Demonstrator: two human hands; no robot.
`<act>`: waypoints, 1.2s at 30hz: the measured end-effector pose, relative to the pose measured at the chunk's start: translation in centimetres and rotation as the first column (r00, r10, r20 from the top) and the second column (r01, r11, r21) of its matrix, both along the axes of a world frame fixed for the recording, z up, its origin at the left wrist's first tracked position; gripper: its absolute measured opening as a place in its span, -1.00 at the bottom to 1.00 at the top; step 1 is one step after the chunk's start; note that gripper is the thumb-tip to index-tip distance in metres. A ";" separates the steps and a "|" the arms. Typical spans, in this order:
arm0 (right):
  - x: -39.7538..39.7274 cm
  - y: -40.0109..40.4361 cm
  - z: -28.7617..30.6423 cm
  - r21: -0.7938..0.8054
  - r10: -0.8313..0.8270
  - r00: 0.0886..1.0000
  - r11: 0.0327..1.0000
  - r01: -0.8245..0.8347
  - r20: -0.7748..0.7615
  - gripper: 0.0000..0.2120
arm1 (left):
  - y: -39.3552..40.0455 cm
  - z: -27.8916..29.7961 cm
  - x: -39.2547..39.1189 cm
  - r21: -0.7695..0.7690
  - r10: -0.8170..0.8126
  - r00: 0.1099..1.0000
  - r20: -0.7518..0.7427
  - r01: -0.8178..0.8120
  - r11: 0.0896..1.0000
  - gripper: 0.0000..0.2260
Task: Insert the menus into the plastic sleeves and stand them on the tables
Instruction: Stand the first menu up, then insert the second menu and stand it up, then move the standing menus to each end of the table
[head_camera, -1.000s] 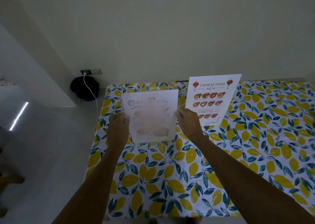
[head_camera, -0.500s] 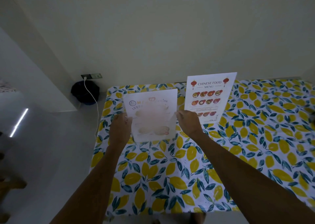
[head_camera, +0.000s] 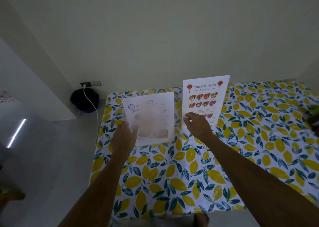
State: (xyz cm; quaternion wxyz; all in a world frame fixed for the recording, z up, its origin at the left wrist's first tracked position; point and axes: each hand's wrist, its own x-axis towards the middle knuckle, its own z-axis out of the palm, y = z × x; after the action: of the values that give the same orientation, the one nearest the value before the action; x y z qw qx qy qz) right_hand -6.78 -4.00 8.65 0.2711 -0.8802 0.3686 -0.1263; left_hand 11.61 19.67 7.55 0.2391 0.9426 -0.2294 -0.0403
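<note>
Standing step: the Thai menu (head_camera: 151,119) stands on the desk (head_camera: 259,140) at frame centre, the Chinese menu (head_camera: 205,97) just right. Left hand (head_camera: 123,137) and right hand (head_camera: 196,125) have fingers apart, gripping nothing. Next, judge both stable.

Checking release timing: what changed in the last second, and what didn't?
Both hands let go of the left menu: the left hand opened beside its left edge, and the right hand moved right, now in front of the Chinese food menu. The left menu now stands on the table unheld. The Chinese food menu stayed put.
</note>
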 end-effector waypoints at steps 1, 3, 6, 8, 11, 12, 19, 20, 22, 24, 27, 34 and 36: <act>-0.4 -0.1 0.1 -0.006 -0.007 1.000 1.000 0.007 0.004 -0.69 | -0.1 0.2 -0.5 -0.008 0.007 1.000 -0.001 -0.007 1.000 -0.55; -1.3 -0.5 0.2 -0.007 -0.024 1.000 1.000 0.024 0.012 -0.69 | -0.4 0.5 -1.4 -0.040 0.005 1.000 -0.020 -0.006 0.999 -0.56; -2.3 -0.7 0.2 -0.008 -0.048 0.999 0.999 0.048 0.014 -0.72 | -0.7 0.7 -2.2 -0.070 -0.007 0.999 -0.039 0.004 0.998 -0.58; -3.0 -0.8 0.1 0.008 -0.053 0.998 0.999 0.053 0.016 -0.73 | -1.2 0.8 -2.6 -0.075 -0.032 0.999 -0.033 0.029 0.997 -0.60; -4.0 -1.2 -0.2 0.059 -0.075 0.997 0.995 0.074 0.019 -0.73 | -2.6 1.0 -3.5 -0.068 -0.078 0.996 -0.031 0.076 0.995 -0.64; -4.3 -1.5 -0.4 0.072 -0.084 0.996 0.994 0.083 0.012 -0.72 | -3.2 1.1 -3.9 -0.065 -0.097 0.995 -0.024 0.096 0.993 -0.66; -6.1 -6.8 -0.6 0.136 -0.181 0.982 0.973 0.188 -0.061 -0.74 | -9.8 1.0 -9.5 -0.080 -0.380 0.923 -0.052 0.375 0.923 -0.75; -6.2 -7.8 -0.6 0.145 -0.206 0.976 0.966 0.213 -0.064 -0.74 | -10.9 1.0 -9.9 -0.080 -0.400 0.915 -0.055 0.395 0.915 -0.75; -6.6 -10.0 -0.6 0.157 -0.248 0.966 0.954 0.256 -0.069 -0.70 | -13.2 1.2 -10.6 -0.104 -0.404 0.910 -0.095 0.394 0.913 -0.75; -7.2 -12.5 -0.6 0.164 -0.288 0.952 0.939 0.302 -0.103 -0.65 | -15.4 1.1 -11.2 -0.138 -0.375 0.912 -0.165 0.355 0.925 -0.77; -7.9 -15.9 -1.4 0.146 -0.300 0.942 0.936 0.321 -0.150 -0.57 | -18.6 0.3 -12.3 -0.142 -0.302 0.902 -0.309 0.271 0.952 -0.58; -7.9 -19.8 -3.4 0.187 -0.135 0.973 0.968 0.170 -0.190 -0.56 | -24.7 0.0 -13.7 -0.106 -0.026 0.927 -0.374 -0.015 0.994 -0.22; -7.6 -20.1 -3.8 0.201 -0.078 0.984 0.973 0.110 -0.161 -0.66 | -25.3 -0.7 -13.1 -0.129 0.000 0.939 -0.343 -0.047 0.991 -0.25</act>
State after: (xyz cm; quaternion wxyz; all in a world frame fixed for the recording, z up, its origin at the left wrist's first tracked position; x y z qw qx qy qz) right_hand -14.42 -24.13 4.82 0.3269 -0.8353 0.4409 -0.0322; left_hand -1.53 -5.58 6.80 0.3390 0.9056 -0.1753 -0.1848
